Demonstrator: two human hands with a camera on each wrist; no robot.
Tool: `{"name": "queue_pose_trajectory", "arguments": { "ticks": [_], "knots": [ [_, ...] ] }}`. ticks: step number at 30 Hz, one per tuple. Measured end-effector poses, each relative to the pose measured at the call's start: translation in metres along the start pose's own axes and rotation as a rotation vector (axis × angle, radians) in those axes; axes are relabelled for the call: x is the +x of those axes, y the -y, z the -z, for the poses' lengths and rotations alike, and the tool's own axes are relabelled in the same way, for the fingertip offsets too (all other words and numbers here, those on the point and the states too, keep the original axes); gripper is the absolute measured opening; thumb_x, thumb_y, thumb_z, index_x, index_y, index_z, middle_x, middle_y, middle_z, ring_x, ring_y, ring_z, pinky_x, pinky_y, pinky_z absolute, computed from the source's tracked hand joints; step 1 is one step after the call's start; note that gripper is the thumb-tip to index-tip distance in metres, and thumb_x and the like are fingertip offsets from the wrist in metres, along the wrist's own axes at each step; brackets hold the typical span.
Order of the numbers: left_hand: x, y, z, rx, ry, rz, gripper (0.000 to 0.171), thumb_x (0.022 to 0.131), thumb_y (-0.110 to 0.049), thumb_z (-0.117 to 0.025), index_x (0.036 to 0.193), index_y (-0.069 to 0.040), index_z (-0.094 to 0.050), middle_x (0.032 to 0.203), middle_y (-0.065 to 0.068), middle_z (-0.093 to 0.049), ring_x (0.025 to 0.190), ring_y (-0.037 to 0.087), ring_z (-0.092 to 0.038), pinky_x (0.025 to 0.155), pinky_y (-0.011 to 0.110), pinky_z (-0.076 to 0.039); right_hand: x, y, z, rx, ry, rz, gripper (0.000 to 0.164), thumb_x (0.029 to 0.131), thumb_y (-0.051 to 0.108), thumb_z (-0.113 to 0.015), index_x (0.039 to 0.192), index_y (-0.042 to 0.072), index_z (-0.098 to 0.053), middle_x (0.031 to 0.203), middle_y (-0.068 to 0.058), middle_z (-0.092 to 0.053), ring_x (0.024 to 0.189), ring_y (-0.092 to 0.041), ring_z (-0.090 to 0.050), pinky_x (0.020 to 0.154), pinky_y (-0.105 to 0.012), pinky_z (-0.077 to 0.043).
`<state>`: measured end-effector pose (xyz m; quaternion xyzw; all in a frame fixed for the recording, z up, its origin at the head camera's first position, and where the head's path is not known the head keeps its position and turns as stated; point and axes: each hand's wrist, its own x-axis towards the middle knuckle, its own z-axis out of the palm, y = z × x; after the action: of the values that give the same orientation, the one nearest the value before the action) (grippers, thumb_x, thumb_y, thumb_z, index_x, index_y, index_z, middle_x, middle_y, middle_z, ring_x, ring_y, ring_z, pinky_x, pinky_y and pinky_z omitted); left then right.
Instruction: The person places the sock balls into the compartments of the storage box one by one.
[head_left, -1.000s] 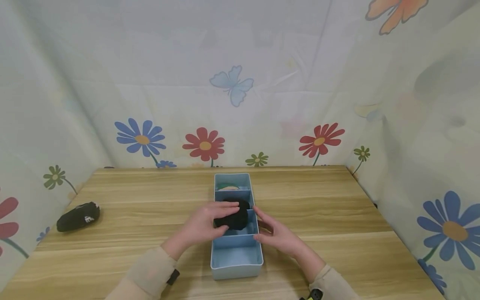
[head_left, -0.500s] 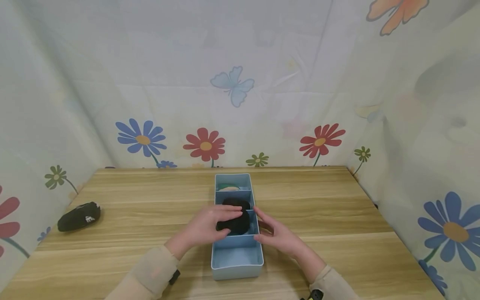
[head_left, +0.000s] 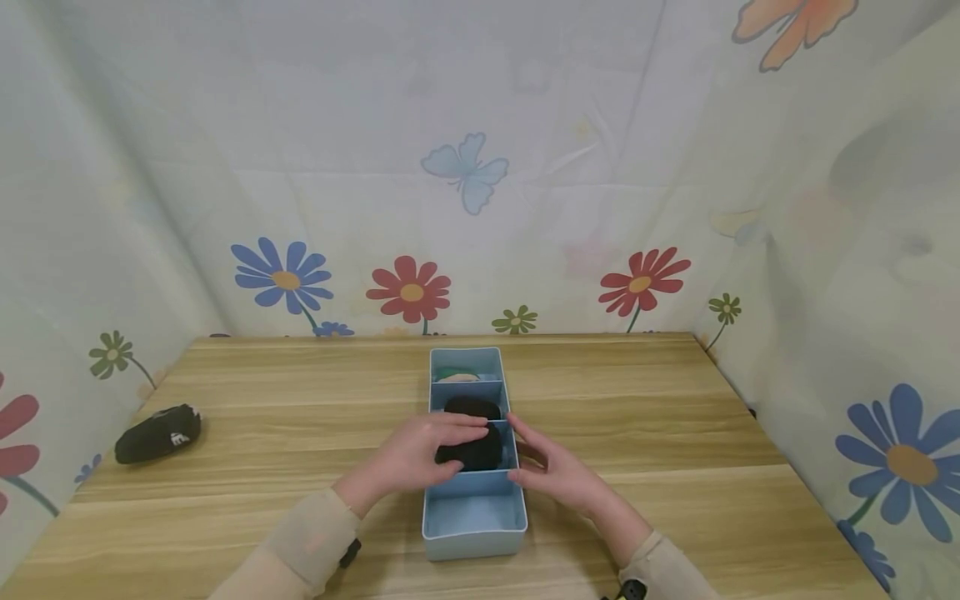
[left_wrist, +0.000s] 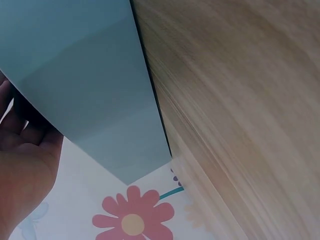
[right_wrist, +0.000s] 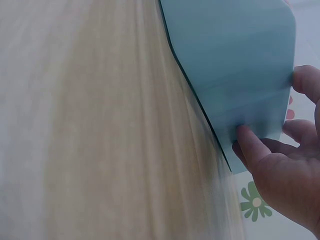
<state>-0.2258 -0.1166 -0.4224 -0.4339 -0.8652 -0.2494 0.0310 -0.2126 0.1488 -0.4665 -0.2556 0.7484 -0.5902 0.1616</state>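
Note:
A long light-blue divided box [head_left: 474, 546] stands lengthwise on the table. My left hand [head_left: 416, 452] reaches over its left rim, gripping a soft black bundle [head_left: 483, 452] set low in the third compartment from the back. Another black bundle [head_left: 474, 406] lies in the compartment behind. My right hand [head_left: 558, 471] rests against the box's right side, fingers relaxed. In the right wrist view its fingers [right_wrist: 252, 142] touch the outer wall [right_wrist: 235, 60] and a fingertip meets the rim. The left wrist view shows the left hand [left_wrist: 25, 170] partly behind the box wall [left_wrist: 90, 90].
A black rolled bundle with white lettering [head_left: 157, 434] lies at the table's left. Something green and beige [head_left: 457, 377] sits in the rearmost compartment. The front compartment [head_left: 474, 512] shows its bare floor. Flower-printed cloth [head_left: 525, 208] hangs behind the wooden table [head_left: 637, 400].
The left hand has moved slightly toward the front and right, and the black bundle has sunk into the third compartment, uncovering the bundle behind. The right hand stays put.

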Motion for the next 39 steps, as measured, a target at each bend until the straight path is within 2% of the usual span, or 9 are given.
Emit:
{"name": "queue_pose_trajectory", "arguments": {
  "ticks": [8,18,25,32,39],
  "knots": [
    [0.001,0.001,-0.001,-0.001,0.010,0.002,0.050,0.086,-0.011,-0.076,0.134,-0.009,-0.063,0.140,0.001,-0.058,0.127,0.022,-0.054,0.101,0.043,-0.047,-0.001,0.001,0.000,0.001,0.001,0.002,0.078,0.096,0.008,-0.065,0.158,0.005,-0.019,0.162,-0.019,-0.016,0.141,-0.044,-0.030,0.112,-0.051,-0.030],
    [0.000,0.001,0.000,-0.061,-0.011,0.033,0.056,0.085,-0.011,-0.079,0.137,-0.005,-0.060,0.138,0.005,-0.059,0.128,0.025,-0.052,0.102,0.046,-0.046,-0.002,0.001,0.000,-0.023,-0.009,0.014,0.079,0.095,0.012,-0.067,0.157,0.004,-0.020,0.162,-0.021,-0.017,0.139,-0.045,-0.033,0.111,-0.051,-0.031],
    [-0.003,0.005,0.001,-0.088,-0.093,0.037,0.046,0.084,-0.009,-0.079,0.128,-0.005,-0.066,0.129,0.004,-0.064,0.120,0.023,-0.057,0.099,0.044,-0.049,-0.001,0.002,0.001,-0.021,-0.015,-0.018,0.081,0.095,0.015,-0.069,0.158,0.008,-0.020,0.162,-0.016,-0.018,0.141,-0.041,-0.033,0.112,-0.051,-0.030],
    [-0.009,0.007,0.000,-0.065,-0.186,0.052,0.039,0.082,-0.010,-0.081,0.120,-0.007,-0.071,0.117,0.001,-0.069,0.109,0.020,-0.062,0.094,0.042,-0.052,-0.001,0.001,0.000,-0.012,-0.016,-0.022,0.079,0.095,0.013,-0.068,0.158,0.008,-0.020,0.162,-0.017,-0.020,0.141,-0.042,-0.032,0.112,-0.051,-0.030],
    [-0.018,0.010,0.003,-0.052,-0.236,0.149,0.041,0.082,-0.012,-0.082,0.121,-0.010,-0.070,0.115,0.000,-0.069,0.107,0.021,-0.062,0.093,0.044,-0.052,0.000,-0.002,0.001,-0.025,-0.019,-0.018,0.080,0.094,0.014,-0.069,0.158,0.009,-0.021,0.162,-0.016,-0.020,0.141,-0.042,-0.033,0.112,-0.049,-0.031]
  ]
}}
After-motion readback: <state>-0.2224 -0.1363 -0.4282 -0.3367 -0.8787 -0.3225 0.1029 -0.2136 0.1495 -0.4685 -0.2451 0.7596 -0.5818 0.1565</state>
